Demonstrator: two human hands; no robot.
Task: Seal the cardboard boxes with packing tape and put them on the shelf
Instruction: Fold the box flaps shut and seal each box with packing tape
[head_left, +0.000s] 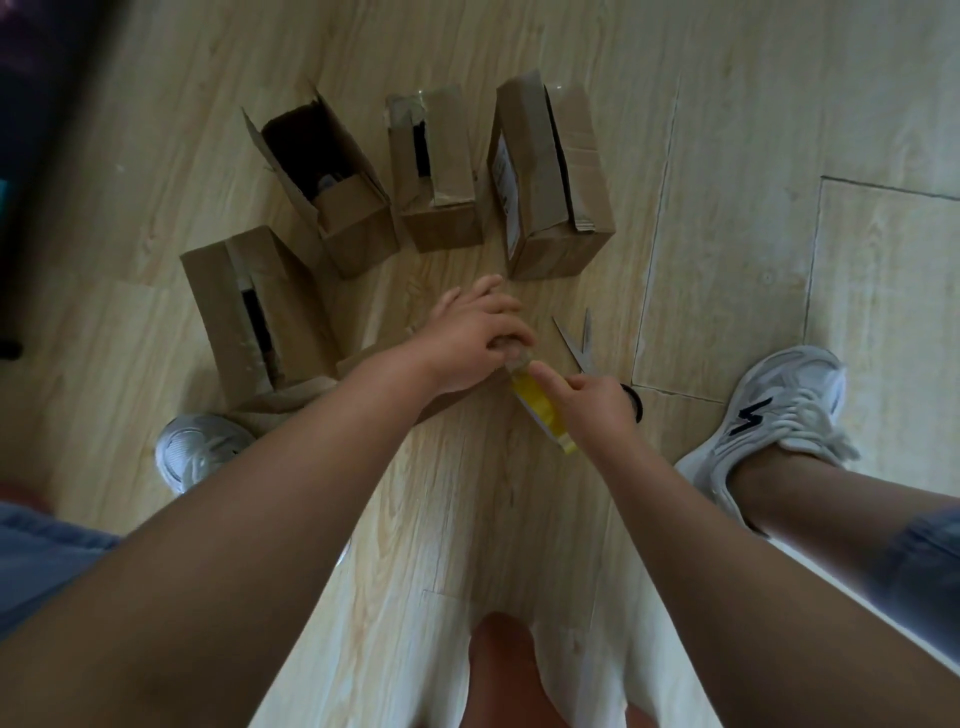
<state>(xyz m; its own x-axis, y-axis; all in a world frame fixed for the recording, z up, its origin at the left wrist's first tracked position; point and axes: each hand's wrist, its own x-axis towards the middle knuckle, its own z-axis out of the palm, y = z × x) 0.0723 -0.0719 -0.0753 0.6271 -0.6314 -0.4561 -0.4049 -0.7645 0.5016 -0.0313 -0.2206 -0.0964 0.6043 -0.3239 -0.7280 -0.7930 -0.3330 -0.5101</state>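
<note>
Pale wood-look plank floor (467, 519) under me, dark seams off to the right. My white laced sneaker with a black zigzag (769, 415) on the right, my other white sneaker (200, 449) on the left. Silver-bladed scissors (581, 340) lie flat, blades spread. Blue denim shorts (41, 566) at both lower edges

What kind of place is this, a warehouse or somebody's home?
Probably a room in a home, not a warehouse, though little shows. The work happens on a pale wood-look plank floor, where open cardboard boxes stand near scissors, and the left hand and right hand hold a tape roll.
</note>
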